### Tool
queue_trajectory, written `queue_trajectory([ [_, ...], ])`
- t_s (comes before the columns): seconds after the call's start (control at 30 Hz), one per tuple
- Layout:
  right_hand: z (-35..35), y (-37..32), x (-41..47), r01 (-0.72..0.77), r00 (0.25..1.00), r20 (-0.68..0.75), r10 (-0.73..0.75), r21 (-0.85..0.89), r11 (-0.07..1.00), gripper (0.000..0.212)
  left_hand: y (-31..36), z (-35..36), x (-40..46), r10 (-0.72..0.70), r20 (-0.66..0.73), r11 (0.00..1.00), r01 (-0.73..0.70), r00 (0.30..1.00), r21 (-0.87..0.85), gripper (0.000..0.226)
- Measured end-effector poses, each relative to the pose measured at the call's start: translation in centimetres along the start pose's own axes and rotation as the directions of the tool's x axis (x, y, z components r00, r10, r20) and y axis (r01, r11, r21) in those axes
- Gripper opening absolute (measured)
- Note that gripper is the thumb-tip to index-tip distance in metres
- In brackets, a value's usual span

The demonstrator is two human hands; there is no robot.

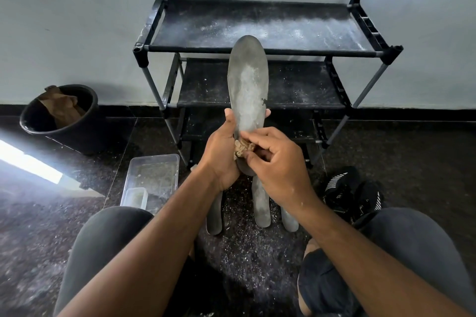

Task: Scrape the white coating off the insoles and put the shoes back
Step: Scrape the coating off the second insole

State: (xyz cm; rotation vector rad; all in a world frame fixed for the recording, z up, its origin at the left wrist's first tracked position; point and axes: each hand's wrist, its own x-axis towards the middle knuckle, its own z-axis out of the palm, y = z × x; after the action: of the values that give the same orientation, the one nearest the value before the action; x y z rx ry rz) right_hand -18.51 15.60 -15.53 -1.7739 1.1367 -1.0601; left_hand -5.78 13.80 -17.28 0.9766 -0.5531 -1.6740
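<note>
My left hand (221,152) grips a grey insole (247,80) by its heel end and holds it upright, toe up, in front of the shoe rack. A white smear covers the insole's middle. My right hand (278,162) pinches a crumpled tan wad (243,149), like a scrubber or cloth, pressed against the insole's lower part. On the floor below lie three more grey insoles, one at left (215,216), one in the middle (261,203), one at right (289,220). A pair of black shoes with white stripes (353,192) sits by my right knee.
A black three-tier shoe rack (260,51), dusted white, stands against the wall. A black bucket (64,118) with brown paper is at left. A clear plastic tray (152,177) holding a small tub sits by my left knee. White flakes litter the dark floor.
</note>
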Motion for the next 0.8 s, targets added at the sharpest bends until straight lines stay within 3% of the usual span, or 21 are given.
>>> queue_trajectory([
  [0.13,0.1,0.1,0.1,0.027,0.998,0.056,-0.025,-0.042,0.999,0.033,-0.1,-0.1,0.1,0.005,-0.039,1.000,-0.004,0.999,0.030,0.073],
  [0.33,-0.4,0.7,0.7,0.160,0.987,0.003,-0.161,-0.160,0.974,0.019,0.1,-0.3,0.3,-0.009,0.022,0.999,0.010,1.000,-0.039,0.075],
  [0.5,-0.5,1.4,0.3,0.316,0.949,0.109,-0.297,-0.305,0.898,0.013,0.3,-0.9,0.5,-0.021,0.022,0.994,0.023,1.000,-0.104,0.075],
  [0.63,-0.3,1.2,0.6,0.140,0.990,0.041,-0.138,-0.057,0.989,0.011,-0.5,0.0,0.3,-0.047,0.030,0.997,0.048,0.998,-0.055,0.076],
  [0.7,-0.3,0.9,0.7,0.139,0.990,0.015,-0.138,-0.095,0.986,0.014,-0.5,0.2,0.2,-0.041,0.032,0.999,0.042,0.999,-0.020,0.076],
  [0.8,-0.2,0.6,0.3,0.272,0.962,0.034,-0.273,-0.264,0.926,0.025,-0.1,-0.1,0.2,-0.020,0.017,0.999,0.021,1.000,-0.024,0.077],
])
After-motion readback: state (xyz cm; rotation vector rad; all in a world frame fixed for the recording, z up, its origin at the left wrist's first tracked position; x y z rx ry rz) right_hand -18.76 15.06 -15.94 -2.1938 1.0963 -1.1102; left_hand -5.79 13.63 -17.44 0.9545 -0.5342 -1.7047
